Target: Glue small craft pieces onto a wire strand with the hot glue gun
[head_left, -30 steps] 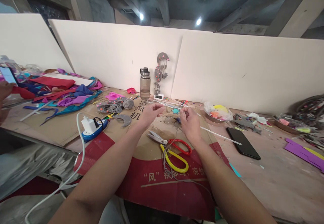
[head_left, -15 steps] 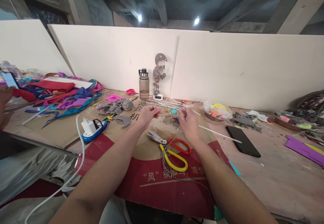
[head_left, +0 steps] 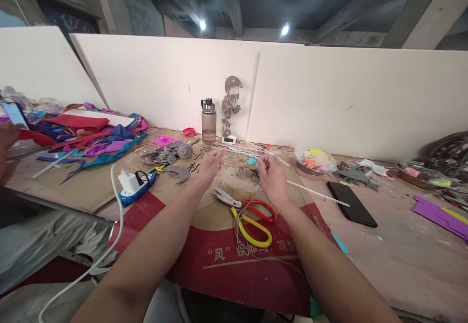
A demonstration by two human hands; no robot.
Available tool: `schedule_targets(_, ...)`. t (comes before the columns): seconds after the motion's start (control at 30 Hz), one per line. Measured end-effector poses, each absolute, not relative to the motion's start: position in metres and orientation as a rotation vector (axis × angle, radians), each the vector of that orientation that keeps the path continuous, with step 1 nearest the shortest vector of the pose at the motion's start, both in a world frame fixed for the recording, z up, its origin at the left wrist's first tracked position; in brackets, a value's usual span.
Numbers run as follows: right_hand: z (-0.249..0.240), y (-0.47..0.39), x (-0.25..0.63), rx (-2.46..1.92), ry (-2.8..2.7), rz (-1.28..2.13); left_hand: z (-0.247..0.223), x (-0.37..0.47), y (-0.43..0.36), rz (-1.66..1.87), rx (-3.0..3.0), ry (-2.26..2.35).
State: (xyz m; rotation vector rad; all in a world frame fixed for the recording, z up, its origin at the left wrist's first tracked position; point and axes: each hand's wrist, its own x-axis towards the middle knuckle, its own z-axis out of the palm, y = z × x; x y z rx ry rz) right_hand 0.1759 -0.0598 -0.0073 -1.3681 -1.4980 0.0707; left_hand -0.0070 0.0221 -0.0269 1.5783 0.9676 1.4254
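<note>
Evidently, the spot between the two hands is where the close work sits. The left hand (head_left: 212, 167) is raised with its fingertips drawn together, and the right hand (head_left: 273, 177) faces it in a similar pinch, a small gap between them. That pose would suit something fine, perhaps a strand, though at this size I cannot tell what, if anything, either set of fingers grips. A blue star (head_left: 251, 161) shows just beyond that gap, nearer the right hand, where both could get at it.

The scissors (head_left: 236, 204) lie between the forearms, blades slightly parted and pointing away, handles toward the wearer, presumably for an easy pick-up. Grey thread (head_left: 237, 237) loops over the handles and trails across the cardboard (head_left: 248, 284), which likely shields the tabletop (head_left: 387, 269). The phone (head_left: 353, 206) is off to the right, one end of a white stick (head_left: 316, 191) resting over it. The bottle (head_left: 209, 125) stands upright at the back, by the board (head_left: 164, 79), apparently out of the way.
</note>
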Motion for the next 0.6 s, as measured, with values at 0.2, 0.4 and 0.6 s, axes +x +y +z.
schedule_targets(0.2, -0.0082, -0.0593, 0.1755, -1.363, -1.515, 0.059, -0.0260, -0.0040, 0.0233, 1.362, 1.564, 0.927)
schedule_targets(0.4, -0.0076, -0.0612, 0.1753, -1.377, -1.525, 0.074, -0.0262, -0.0004, 0.0231, 1.261, 1.582, 0.938)
schedule_targets(0.6, -0.0092, -0.0610, 0.1744, -1.401, -1.552, 0.057, -0.0248, -0.0050, 0.0176, 1.298, 1.525, 0.916)
